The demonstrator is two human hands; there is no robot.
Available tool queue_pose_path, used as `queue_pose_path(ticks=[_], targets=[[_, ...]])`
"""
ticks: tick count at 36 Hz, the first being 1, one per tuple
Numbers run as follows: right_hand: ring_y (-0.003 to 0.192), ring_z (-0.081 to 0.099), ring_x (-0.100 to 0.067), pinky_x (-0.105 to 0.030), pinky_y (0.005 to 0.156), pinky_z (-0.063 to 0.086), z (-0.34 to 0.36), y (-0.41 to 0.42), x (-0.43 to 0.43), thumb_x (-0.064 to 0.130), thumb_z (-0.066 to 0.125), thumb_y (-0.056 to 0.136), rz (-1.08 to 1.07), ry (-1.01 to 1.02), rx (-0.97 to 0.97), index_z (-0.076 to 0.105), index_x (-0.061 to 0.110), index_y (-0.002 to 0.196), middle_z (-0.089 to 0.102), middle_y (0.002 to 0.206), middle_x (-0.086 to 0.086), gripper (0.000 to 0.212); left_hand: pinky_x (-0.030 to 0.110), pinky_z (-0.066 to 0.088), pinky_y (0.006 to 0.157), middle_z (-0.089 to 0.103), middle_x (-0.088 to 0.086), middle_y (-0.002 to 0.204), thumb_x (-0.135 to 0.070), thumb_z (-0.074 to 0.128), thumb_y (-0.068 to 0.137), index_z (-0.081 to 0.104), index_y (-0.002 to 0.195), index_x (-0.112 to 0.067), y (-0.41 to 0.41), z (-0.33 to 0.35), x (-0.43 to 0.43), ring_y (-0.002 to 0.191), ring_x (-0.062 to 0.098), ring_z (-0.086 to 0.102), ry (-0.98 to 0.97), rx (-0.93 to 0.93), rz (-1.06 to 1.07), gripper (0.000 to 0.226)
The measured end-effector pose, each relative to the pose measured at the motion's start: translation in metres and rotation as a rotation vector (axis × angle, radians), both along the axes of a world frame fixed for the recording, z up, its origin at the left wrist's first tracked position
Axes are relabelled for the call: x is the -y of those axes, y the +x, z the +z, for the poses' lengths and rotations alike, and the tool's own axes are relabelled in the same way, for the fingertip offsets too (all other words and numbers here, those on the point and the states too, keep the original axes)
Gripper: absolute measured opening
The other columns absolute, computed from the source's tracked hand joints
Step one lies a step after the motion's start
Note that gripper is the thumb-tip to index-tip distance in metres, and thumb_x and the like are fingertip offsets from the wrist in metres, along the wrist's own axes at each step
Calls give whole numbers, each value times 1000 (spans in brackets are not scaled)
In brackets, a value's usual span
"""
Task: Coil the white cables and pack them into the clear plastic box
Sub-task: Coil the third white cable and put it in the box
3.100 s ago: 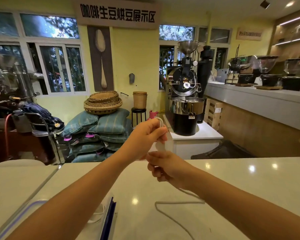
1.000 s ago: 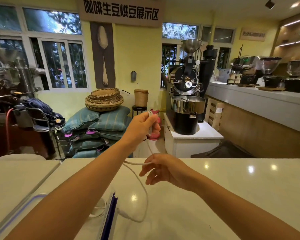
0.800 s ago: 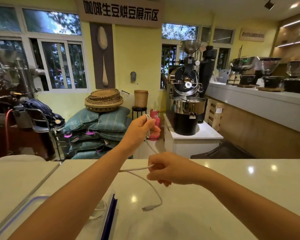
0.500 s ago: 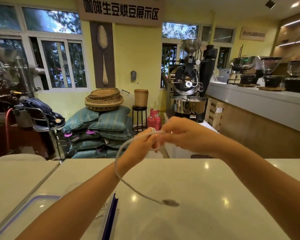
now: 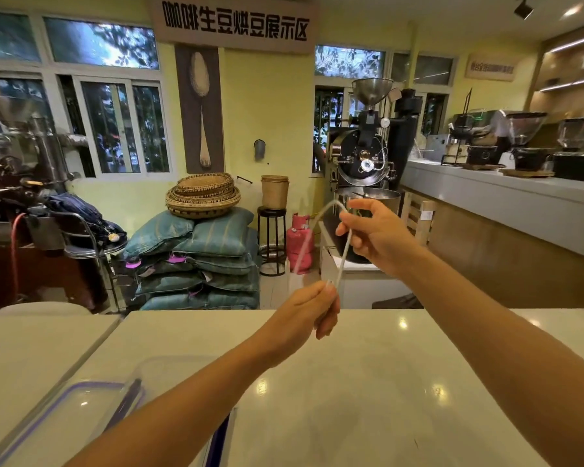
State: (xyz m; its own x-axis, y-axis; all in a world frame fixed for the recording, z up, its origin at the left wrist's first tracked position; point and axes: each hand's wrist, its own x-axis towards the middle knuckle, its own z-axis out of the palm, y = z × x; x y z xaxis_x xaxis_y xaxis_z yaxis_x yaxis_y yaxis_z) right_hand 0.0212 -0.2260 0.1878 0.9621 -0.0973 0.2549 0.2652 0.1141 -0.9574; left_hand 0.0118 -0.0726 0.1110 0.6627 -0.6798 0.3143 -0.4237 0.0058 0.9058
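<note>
The person's two hands, one left hand [image 5: 304, 308] and one right hand [image 5: 375, 237], are in view with one white cable [image 5: 346, 251], one clear plastic box [image 5: 91, 385], one white counter [image 5: 351, 382], one pink gas cylinder [image 5: 299, 242], one black stool [image 5: 272, 244], one woven bin [image 5: 274, 192] and one black roaster [image 5: 364, 156].

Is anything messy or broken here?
Nothing stands out. The white cable runs in a tidy loop between the left hand and the right hand above the counter, no knots visible. The clear plastic box sits at the near left.
</note>
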Motion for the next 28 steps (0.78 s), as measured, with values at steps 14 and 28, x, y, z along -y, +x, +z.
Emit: queue_pose_path(ticks=[14,28], targets=[[69,56,-6,-19,67,44,-60,5,-26,5,52,82,-111,-513,89,60,13,74,60,70,6,14,10,41,54,49,-9,45,-16,28,96,48,74,-12,-5,29,-6,47,3,45,-171,-52,-61,30],[73,54,-11,-19,69,46,-82,-23,-55,16,50,90,11,-553,-40,63,15,76,58,75,0,18,14,41,53,49,0,60,-17,28,97,44,70,-15,9,48,-6,51,6,45,-170,-23,26,32]])
